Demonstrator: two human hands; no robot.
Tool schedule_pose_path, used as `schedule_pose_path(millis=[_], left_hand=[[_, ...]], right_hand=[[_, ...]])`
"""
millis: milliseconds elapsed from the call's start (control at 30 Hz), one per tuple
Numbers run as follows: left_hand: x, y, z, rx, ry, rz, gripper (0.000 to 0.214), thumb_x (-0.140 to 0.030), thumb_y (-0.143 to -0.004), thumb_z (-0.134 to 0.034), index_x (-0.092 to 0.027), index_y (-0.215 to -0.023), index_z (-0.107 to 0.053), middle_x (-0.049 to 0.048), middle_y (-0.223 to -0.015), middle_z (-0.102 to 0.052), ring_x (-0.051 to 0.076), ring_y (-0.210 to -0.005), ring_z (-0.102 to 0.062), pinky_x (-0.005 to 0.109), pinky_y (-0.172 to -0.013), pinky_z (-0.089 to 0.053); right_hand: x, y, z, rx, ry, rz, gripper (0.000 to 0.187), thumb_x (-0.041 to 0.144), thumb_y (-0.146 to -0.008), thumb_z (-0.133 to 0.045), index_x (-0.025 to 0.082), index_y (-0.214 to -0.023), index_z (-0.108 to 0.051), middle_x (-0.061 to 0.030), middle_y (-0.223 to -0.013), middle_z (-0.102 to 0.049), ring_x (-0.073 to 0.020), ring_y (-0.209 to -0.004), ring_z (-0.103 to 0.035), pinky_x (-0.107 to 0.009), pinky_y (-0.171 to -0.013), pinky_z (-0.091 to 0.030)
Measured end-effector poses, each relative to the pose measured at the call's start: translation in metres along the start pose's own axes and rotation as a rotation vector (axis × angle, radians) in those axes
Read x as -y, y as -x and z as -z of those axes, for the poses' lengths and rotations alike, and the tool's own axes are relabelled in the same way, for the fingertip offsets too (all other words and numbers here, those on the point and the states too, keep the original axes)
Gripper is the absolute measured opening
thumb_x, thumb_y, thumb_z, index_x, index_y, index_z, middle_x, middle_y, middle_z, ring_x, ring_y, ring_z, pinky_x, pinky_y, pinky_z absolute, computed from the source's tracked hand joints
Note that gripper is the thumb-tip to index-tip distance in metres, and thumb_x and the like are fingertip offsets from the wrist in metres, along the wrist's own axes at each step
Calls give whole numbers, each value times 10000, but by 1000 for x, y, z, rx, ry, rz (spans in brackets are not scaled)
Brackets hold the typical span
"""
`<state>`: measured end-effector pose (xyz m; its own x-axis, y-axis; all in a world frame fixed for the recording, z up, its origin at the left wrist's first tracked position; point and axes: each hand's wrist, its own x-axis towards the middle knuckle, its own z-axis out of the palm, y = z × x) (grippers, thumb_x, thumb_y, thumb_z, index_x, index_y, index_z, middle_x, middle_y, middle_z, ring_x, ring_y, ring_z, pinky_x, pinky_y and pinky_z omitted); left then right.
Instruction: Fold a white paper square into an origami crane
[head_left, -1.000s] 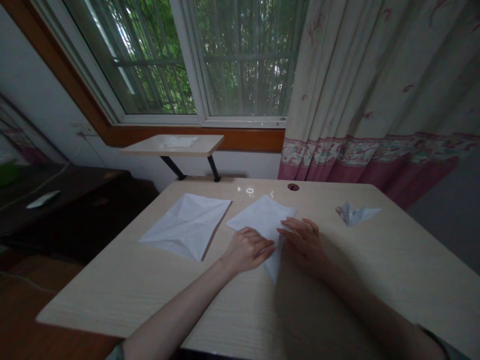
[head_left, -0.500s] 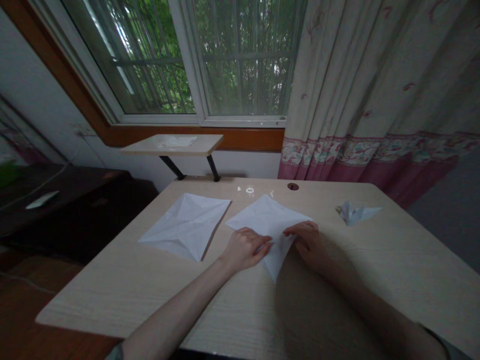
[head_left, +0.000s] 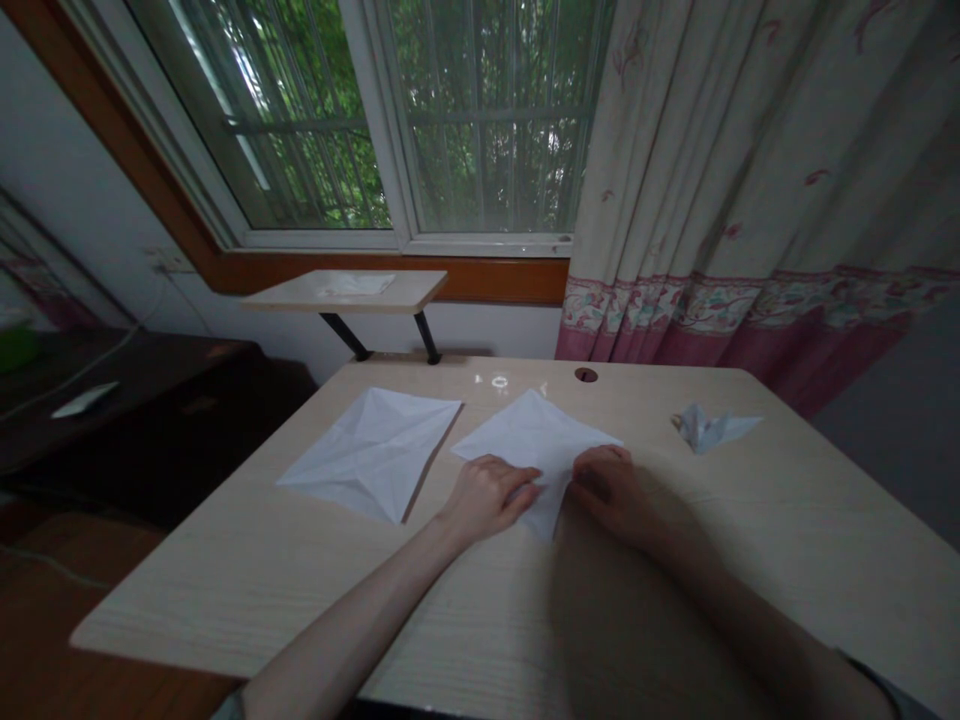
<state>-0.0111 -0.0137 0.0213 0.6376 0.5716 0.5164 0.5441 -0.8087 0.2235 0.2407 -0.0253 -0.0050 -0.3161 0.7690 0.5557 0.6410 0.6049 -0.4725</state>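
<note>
Leaves are showing through a barred window (head_left: 480, 120) above a pale wooden table (head_left: 247, 590), and a floral curtain (head_left: 750, 150) is hanging to the right. Toward the table's far edge, a creased paper square (head_left: 367, 455) is lying just left of our hands, while a small folded paper figure (head_left: 709, 428) is sitting well off to the right. A white paper sheet (head_left: 536, 435) is lying between our hands. Our left hand (head_left: 487, 497) is pressing on its near left part, and our right hand (head_left: 611, 492) is curling against its right side, dim in shadow. We cannot tell whether either hand is pinching the paper, since our fingers are hiding the sheet's near folds.
</note>
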Motion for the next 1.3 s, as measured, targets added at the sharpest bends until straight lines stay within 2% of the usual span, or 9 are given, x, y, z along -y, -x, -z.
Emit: schedule_pose_path(millis=[133, 233, 300, 467, 700, 767, 1000, 1167, 1300], left_hand=[[3, 1, 1, 21, 33, -37, 509, -551, -982, -402, -160, -1125, -694, 63, -790, -747, 221, -723, -710, 360, -712, -543], [2, 1, 0, -27, 46, -75, 679, -754, -854, -478, -155, -1089, -694, 69, -795, -744, 232, -740, -711, 373, -733, -552], [-1, 0, 0, -57, 34, -78, 686, -774, -804, -538, -157, -1067, -686, 76, -838, -746, 231, -788, -713, 359, -747, -558], [-9, -2, 2, -66, -107, 39, 464, -571, -865, -626, -175, -1107, -642, 77, -962, -743, 247, -905, -700, 343, -727, -570], [-4, 1, -1, -115, -92, 179, 455, -550, -968, -487, -175, -1211, -568, 46, -935, -752, 174, -764, -723, 261, -661, -560], [-3, 1, -1, -149, -103, 179, 484, -553, -976, -470, -176, -1272, -526, 62, -988, -747, 185, -813, -725, 275, -702, -568], [-3, -3, 1, -314, -128, 36, 507, -446, -987, -504, -178, -1403, -394, 153, -1251, -650, 274, -1147, -631, 423, -926, -533], [-5, -2, 2, -414, -142, -159, 497, -282, -967, -541, -176, -1424, -377, 139, -1235, -660, 249, -1178, -607, 401, -952, -506], [-7, 0, 3, -381, -136, -299, 395, -191, -947, -496, -158, -1340, -497, 113, -1146, -702, 230, -1120, -634, 388, -950, -502]], right_hand=[[-2, 0, -2, -15, -11, -31, 39, 245, -887, -565, 249, -853, -585, -30, -858, -671, -219, -861, -621, -433, -880, -456], [-4, 1, -4, -43, -23, -72, 32, 241, -864, -573, 246, -846, -599, -40, -860, -676, -218, -857, -625, -398, -826, -490], [-5, 2, -6, -46, -27, -97, 36, 245, -856, -571, 238, -847, -606, -43, -858, -677, -213, -847, -625, -383, -811, -500], [-5, 3, -6, -43, -42, -126, 72, 255, -856, -549, 232, -834, -613, -46, -840, -675, -210, -830, -622, -369, -790, -510], [1, -2, -2, 28, -37, -232, 132, 269, -861, -524, 231, -827, -646, -49, -830, -697, -207, -792, -640, -349, -763, -515], [2, -3, -2, 28, -24, -243, 151, 282, -870, -522, 225, -836, -657, -53, -824, -702, -210, -785, -646, -352, -763, -515], [-12, 2, -12, 10, 56, -252, 164, 312, -932, -532, 219, -945, -666, -87, -944, -725, -244, -911, -669, -389, -853, -512], [-25, 9, -24, -40, 53, -213, 156, 290, -928, -534, 219, -1008, -649, -91, -987, -720, -252, -935, -670, -429, -879, -522], [-25, 7, -22, -46, 33, -172, 158, 227, -921, -508, 210, -1010, -637, -94, -1010, -702, -240, -967, -647, -425, -909, -514]])
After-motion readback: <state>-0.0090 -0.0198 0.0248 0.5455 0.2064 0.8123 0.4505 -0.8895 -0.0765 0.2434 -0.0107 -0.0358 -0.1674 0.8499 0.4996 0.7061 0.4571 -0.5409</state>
